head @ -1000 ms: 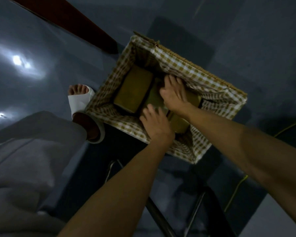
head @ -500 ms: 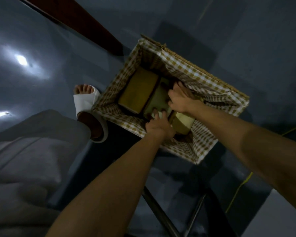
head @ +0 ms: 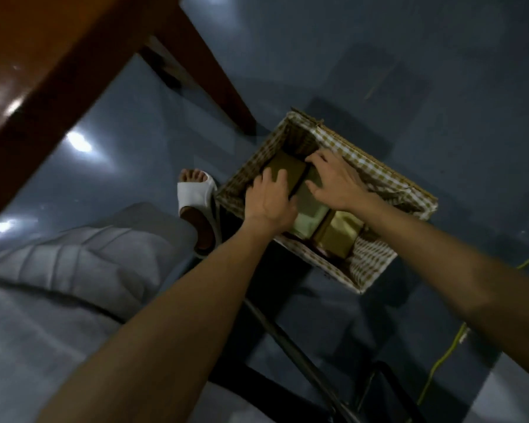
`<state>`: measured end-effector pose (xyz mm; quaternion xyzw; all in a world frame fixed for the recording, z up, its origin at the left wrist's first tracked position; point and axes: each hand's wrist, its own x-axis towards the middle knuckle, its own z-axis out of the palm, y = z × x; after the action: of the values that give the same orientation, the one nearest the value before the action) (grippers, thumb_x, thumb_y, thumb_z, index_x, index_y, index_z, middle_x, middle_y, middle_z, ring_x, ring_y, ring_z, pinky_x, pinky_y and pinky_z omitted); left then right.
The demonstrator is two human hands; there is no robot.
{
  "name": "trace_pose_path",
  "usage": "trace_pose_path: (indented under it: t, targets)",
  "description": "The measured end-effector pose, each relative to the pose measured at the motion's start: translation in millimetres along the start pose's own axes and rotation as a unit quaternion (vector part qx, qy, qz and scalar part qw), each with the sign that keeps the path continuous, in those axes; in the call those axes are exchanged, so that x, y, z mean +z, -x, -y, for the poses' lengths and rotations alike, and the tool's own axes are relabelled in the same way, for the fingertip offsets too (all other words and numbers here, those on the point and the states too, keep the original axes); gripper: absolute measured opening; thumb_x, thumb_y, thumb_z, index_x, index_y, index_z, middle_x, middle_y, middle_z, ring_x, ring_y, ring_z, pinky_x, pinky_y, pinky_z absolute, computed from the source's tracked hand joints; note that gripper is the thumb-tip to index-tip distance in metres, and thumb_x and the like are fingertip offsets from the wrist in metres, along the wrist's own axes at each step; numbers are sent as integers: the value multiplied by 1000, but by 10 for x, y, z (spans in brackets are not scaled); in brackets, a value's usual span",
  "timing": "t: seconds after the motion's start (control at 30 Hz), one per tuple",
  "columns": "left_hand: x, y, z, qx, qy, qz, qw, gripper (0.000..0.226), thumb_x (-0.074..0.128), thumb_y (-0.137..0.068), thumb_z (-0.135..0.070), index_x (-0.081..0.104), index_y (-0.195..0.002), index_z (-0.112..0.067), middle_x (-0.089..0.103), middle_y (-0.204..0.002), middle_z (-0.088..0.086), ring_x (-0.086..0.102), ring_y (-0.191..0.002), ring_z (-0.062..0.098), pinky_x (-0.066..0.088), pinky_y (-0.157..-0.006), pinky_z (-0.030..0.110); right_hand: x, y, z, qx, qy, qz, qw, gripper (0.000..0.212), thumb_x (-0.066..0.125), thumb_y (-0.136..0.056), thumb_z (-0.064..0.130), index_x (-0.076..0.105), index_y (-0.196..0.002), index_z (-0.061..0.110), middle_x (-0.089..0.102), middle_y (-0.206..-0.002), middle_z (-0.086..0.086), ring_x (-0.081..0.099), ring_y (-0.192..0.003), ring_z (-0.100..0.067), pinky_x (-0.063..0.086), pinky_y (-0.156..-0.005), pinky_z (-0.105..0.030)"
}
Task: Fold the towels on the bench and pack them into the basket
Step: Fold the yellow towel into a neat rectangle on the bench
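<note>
Three folded towels [head: 338, 235] sit side by side in the checked-lined basket [head: 376, 175] on the floor [head: 379, 56], and both hands have slid from its 4 o'clock end toward 10 o'clock: left hand [head: 269, 199] flat on the end towel, grip open; right hand [head: 339, 181] spread over the middle one, grip open too. Sandalled foot [head: 196, 193] at the basket's 9 o'clock; the wooden table [head: 43, 71] now looms at 10 o'clock.
</note>
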<state>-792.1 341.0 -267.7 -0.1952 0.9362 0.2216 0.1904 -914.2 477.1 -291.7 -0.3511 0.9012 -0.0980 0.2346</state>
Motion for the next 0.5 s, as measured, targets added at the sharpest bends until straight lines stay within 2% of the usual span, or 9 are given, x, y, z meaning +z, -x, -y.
trace_pose_path:
  t: [0.1, 0.23, 0.5]
  targets:
    - [-430, 28, 167, 30, -16, -74, 997, 49, 53, -97, -49, 48, -134, -17, 48, -136, 12, 46, -125, 36, 44, -98, 50, -323, -61, 357, -35, -9, -37, 999, 48, 63, -95, 32, 52, -138, 15, 50, -140, -8, 46, -129, -30, 45, -104, -47]
    - [-1025, 165, 436, 56, -58, -134, 988, 52, 52, -97, -51, 48, -138, -18, 50, -134, 11, 46, -124, 35, 41, -96, 50, -782, -152, 844, -61, 19, -81, 995, 45, 61, -95, 36, 51, -135, 18, 50, -138, -6, 45, -125, -30, 48, -94, -45]
    - [-2131, 698, 924, 93, -62, -249, 962, 45, 58, -99, -42, 51, -135, -16, 48, -135, 11, 48, -120, 32, 53, -88, 49, -1586, -229, 1837, -127, 51, -128, 982, 45, 62, -97, 40, 55, -135, 18, 53, -140, -7, 44, -131, -28, 47, -101, -46]
